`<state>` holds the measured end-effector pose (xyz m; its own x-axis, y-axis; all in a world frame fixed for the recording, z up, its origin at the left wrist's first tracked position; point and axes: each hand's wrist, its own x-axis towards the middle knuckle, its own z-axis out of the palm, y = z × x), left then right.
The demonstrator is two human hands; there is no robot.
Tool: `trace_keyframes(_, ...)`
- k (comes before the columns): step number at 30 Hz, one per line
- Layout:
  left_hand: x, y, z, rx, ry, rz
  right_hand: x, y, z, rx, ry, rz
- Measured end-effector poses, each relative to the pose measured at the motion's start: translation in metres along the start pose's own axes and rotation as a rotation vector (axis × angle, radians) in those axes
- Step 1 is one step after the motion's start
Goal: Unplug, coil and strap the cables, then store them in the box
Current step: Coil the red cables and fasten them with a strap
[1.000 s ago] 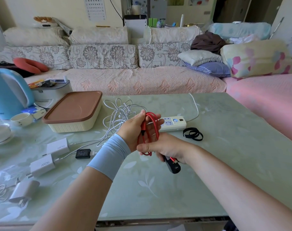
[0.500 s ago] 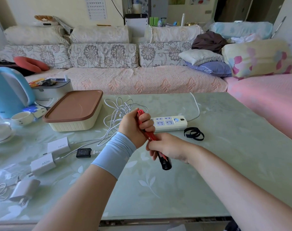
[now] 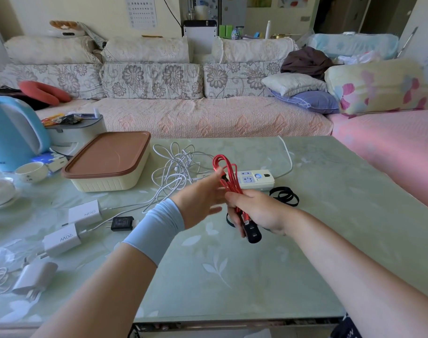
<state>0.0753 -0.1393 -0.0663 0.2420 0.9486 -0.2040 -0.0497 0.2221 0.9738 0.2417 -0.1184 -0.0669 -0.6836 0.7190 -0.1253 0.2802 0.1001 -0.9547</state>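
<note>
Cable (image 3: 226, 174), red, coiled in long loops: I log it lifted just in front of the power strip (image 3: 255, 179), off the worktop (image 3: 232, 276), with its black plug (image 3: 252, 234) hanging below the fist. Grip: right hand (image 3: 259, 211) clenched round the bundle's lower end; left hand (image 3: 198, 200) with fingers (image 3: 214, 209) stretched out and released, tips touching the upper loops, somewhat blurred. Progress, in my judgement: this cable is unplugged and coiled but not yet strapped; black straps (image 3: 284, 196) lie just right of the strip. White cables (image 3: 176, 172) lie tangled left of the strip, uncoiled. Storage: box (image 3: 105, 184), further left of the strip, has its brown lid on; I see nothing stored. Writing: well left of the strip and nearer me, one white charger (image 3: 61, 237) reads "20W", a second charger (image 3: 86, 212) what looks like "GaN", both upside down.
</note>
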Motion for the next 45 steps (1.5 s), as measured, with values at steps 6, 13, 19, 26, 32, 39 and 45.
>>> trace_keyframes(6, 0.002, 0.001, 0.023, -0.112, 0.054, 0.076, 0.004, 0.003, 0.003, 0.167, -0.119, 0.044)
trace_keyframes(13, 0.005, 0.008, 0.003, -0.359, 0.192, 0.141, 0.008, 0.014, -0.022, 0.331, -0.087, 0.246)
trace_keyframes(19, -0.008, 0.01, -0.022, -0.303, 0.177, 0.037, 0.018, 0.033, -0.041, -0.45, 0.343, 0.134)
trace_keyframes(26, -0.005, 0.003, -0.022, -0.442, 0.119, -0.003, 0.028, 0.04, -0.019, -0.749, 0.169, 0.127)
trace_keyframes(32, 0.0, -0.001, -0.033, -0.386, 0.223, -0.084, 0.038, 0.038, -0.019, -0.608, 0.22, 0.022)
trace_keyframes(39, 0.003, -0.001, -0.027, -0.245, 0.272, -0.145, 0.026, 0.025, -0.022, 0.233, 0.195, -0.102)
trace_keyframes(45, 0.006, -0.005, -0.013, -0.246, 0.178, -0.111, 0.018, 0.012, -0.018, 0.33, 0.119, -0.153)
